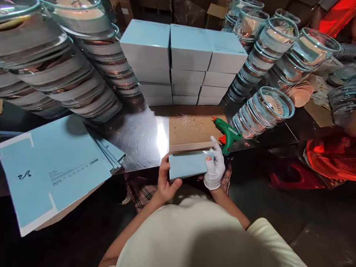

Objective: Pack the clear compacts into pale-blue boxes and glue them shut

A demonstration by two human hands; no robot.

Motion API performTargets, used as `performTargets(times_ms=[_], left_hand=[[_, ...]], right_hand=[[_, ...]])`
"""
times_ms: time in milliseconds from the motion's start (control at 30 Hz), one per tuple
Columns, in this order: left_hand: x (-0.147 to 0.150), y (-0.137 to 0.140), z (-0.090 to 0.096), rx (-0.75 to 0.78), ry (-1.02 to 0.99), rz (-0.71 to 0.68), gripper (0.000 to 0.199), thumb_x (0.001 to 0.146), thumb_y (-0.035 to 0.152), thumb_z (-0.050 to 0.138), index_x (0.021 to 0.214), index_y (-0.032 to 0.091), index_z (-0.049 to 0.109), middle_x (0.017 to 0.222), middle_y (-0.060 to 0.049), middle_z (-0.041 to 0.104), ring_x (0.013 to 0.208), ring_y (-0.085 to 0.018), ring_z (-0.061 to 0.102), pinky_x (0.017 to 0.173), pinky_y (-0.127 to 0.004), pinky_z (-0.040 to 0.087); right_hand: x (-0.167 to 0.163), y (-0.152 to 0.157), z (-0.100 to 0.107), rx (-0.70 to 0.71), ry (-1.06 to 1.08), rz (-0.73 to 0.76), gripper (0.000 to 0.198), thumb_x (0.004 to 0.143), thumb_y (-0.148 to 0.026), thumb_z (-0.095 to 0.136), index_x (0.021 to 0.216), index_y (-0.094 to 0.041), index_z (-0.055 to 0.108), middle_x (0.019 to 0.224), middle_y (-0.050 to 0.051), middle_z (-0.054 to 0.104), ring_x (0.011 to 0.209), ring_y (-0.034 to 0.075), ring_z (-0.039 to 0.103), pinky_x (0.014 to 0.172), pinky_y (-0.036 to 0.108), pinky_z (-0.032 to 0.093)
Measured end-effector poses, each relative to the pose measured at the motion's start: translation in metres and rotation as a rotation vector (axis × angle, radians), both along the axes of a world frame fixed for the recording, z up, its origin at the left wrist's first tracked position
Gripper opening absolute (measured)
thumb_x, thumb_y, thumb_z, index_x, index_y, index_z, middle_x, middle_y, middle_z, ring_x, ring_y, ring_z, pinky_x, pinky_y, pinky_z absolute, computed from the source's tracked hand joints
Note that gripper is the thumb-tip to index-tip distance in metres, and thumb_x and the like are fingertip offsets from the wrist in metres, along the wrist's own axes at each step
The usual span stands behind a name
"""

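Between my two hands is a light blue cardboard box (187,165), held just over the near edge of the table. My bare left hand (166,181) grips its left end, with the thumb along the lower edge. My right hand (215,167) wears a white glove with the thumb tip bare. Its thumb presses on the box's right part while the index finger points up behind it. A brown cardboard sheet (191,129) lies just beyond the box. Near my right hand, a green glue gun (228,134) with an orange tip and trigger rests on the table.
Tall stacks of glass bowls (91,44) rise at the left, with more glass stacks (263,111) at the right. White-and-blue boxes (189,55) are piled at the back. Flat blue cardboard sheets (55,167) overhang the table's left front edge. A red stool (292,170) stands at the right.
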State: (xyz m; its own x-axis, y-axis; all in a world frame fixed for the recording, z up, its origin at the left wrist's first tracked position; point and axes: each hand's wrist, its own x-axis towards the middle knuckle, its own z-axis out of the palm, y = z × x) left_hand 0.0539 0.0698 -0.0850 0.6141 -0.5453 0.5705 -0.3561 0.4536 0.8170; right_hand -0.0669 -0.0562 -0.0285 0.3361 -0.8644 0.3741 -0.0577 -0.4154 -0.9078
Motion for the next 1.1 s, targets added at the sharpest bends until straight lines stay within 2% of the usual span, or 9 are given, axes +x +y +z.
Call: performTargets(times_ms=[167, 333, 433, 533, 633, 800, 900, 1000, 1100], left_hand=[[0.02, 0.013, 0.005, 0.147, -0.225, -0.063, 0.042, 0.091, 0.039, 0.084, 0.127, 0.029, 0.066, 0.136, -0.01, 0.066, 0.12, -0.025, 0.07, 0.097, -0.036, 0.058], [0.046, 0.028, 0.01, 0.218, -0.188, 0.073, 0.028, 0.091, 0.04, 0.083, 0.113, 0.026, 0.073, 0.123, -0.006, 0.07, 0.108, -0.022, 0.071, 0.092, -0.032, 0.057], [0.048, 0.025, 0.009, 0.208, -0.189, 0.056, 0.029, 0.09, 0.04, 0.082, 0.113, 0.026, 0.072, 0.118, -0.005, 0.07, 0.106, -0.022, 0.069, 0.09, -0.033, 0.056], [0.043, 0.022, 0.002, 0.227, -0.146, 0.045, 0.031, 0.09, 0.042, 0.081, 0.113, 0.025, 0.07, 0.116, -0.006, 0.067, 0.107, -0.024, 0.067, 0.091, -0.036, 0.056], [0.038, 0.022, -0.006, 0.256, -0.065, 0.058, 0.031, 0.092, 0.044, 0.079, 0.114, 0.025, 0.069, 0.117, -0.007, 0.065, 0.112, -0.025, 0.066, 0.095, -0.037, 0.054], [0.036, 0.014, 0.0, 0.274, -0.011, 0.138, 0.03, 0.092, 0.042, 0.08, 0.114, 0.024, 0.069, 0.117, -0.007, 0.065, 0.108, -0.025, 0.067, 0.091, -0.035, 0.054], [0.034, -0.001, 0.018, 0.262, -0.046, 0.141, 0.029, 0.093, 0.041, 0.079, 0.114, 0.024, 0.071, 0.114, -0.006, 0.067, 0.104, -0.025, 0.069, 0.088, -0.035, 0.056], [0.028, -0.019, 0.034, 0.247, -0.109, 0.157, 0.027, 0.094, 0.041, 0.077, 0.115, 0.025, 0.07, 0.112, -0.006, 0.069, 0.103, -0.024, 0.069, 0.087, -0.033, 0.056], [0.021, -0.033, 0.043, 0.262, -0.163, 0.162, 0.025, 0.096, 0.04, 0.075, 0.116, 0.026, 0.07, 0.109, -0.006, 0.07, 0.105, -0.023, 0.068, 0.089, -0.034, 0.056]], right_hand=[[-0.015, -0.019, 0.005, 0.079, -0.043, 0.017, 0.051, 0.093, -0.038, 0.069, 0.14, -0.03, 0.051, 0.162, 0.014, 0.055, 0.118, 0.019, 0.07, 0.104, 0.039, 0.058], [-0.057, -0.091, 0.026, 0.08, 0.736, -0.418, 0.049, 0.096, -0.059, 0.059, 0.119, -0.017, 0.068, 0.128, 0.02, 0.072, 0.116, 0.033, 0.071, 0.109, 0.053, 0.053], [-0.06, -0.129, 0.034, 0.263, 1.146, -0.429, 0.049, 0.083, -0.057, 0.077, 0.109, -0.015, 0.071, 0.118, 0.022, 0.075, 0.118, 0.04, 0.071, 0.107, 0.054, 0.052], [-0.058, -0.147, 0.031, 0.407, 0.892, -0.385, 0.031, 0.067, -0.038, 0.088, 0.082, -0.017, 0.071, 0.092, 0.014, 0.078, 0.104, 0.035, 0.074, 0.096, 0.043, 0.055], [-0.062, -0.146, 0.025, 0.459, 0.511, -0.388, 0.025, 0.068, -0.04, 0.079, 0.066, -0.02, 0.064, 0.067, 0.002, 0.069, 0.079, 0.024, 0.071, 0.077, 0.033, 0.056], [-0.059, -0.108, 0.029, 0.348, 0.217, -0.429, 0.034, 0.068, -0.05, 0.073, 0.08, -0.024, 0.057, 0.064, -0.005, 0.065, 0.056, 0.014, 0.06, 0.059, 0.028, 0.054], [-0.05, -0.077, 0.038, 0.328, -0.028, -0.273, 0.034, 0.066, -0.045, 0.08, 0.084, -0.023, 0.061, 0.069, -0.003, 0.071, 0.056, 0.013, 0.064, 0.058, 0.027, 0.055], [-0.046, -0.049, 0.044, 0.393, -0.035, -0.02, 0.028, 0.076, -0.043, 0.077, 0.065, -0.021, 0.063, 0.058, 0.0, 0.067, 0.046, 0.013, 0.057, 0.046, 0.025, 0.048], [-0.052, -0.028, 0.043, 0.217, 0.194, 0.077, 0.028, 0.09, -0.043, 0.067, 0.072, -0.022, 0.072, 0.058, 0.0, 0.068, 0.047, 0.014, 0.059, 0.047, 0.026, 0.051]])
